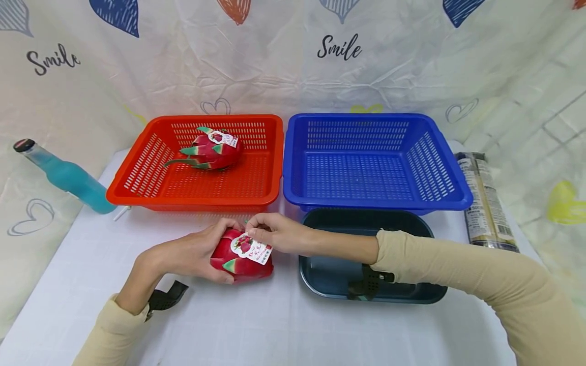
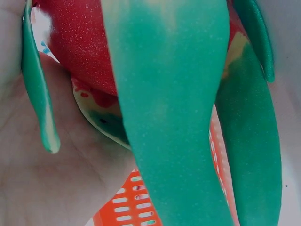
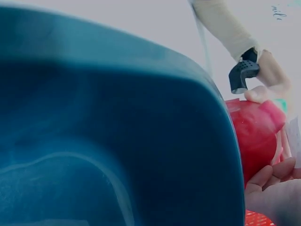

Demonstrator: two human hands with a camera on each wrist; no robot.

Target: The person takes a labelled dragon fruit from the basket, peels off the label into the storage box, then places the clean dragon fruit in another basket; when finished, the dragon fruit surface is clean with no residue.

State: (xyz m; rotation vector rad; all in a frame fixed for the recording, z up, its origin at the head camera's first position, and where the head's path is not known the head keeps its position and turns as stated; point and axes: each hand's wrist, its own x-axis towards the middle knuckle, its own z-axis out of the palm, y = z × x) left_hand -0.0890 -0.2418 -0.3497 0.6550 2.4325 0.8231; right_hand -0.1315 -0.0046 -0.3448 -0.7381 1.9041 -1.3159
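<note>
One red-green dragon fruit (image 1: pixel 216 155) in red plastic basket (image 1: pixel 201 192), second fruit (image 1: pixel 248 269) gripped by left hand (image 1: pixel 197 254), right hand (image 1: pixel 281 234) pinching one white label (image 1: pixel 253 249).

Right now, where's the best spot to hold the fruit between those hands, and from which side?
I'd hold the fruit by its fat red body, from the left, like the left hand: thumb on the near side, fingers on the far. It looks round enough to fill a palm, and that grip leaves the label uncovered.

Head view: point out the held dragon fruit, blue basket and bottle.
Held dragon fruit (image 1: pixel 247 269): head view, lower red skin.
Blue basket (image 1: pixel 357 173): head view, bare floor.
Bottle (image 1: pixel 75 179): head view, turquoise body.
</note>
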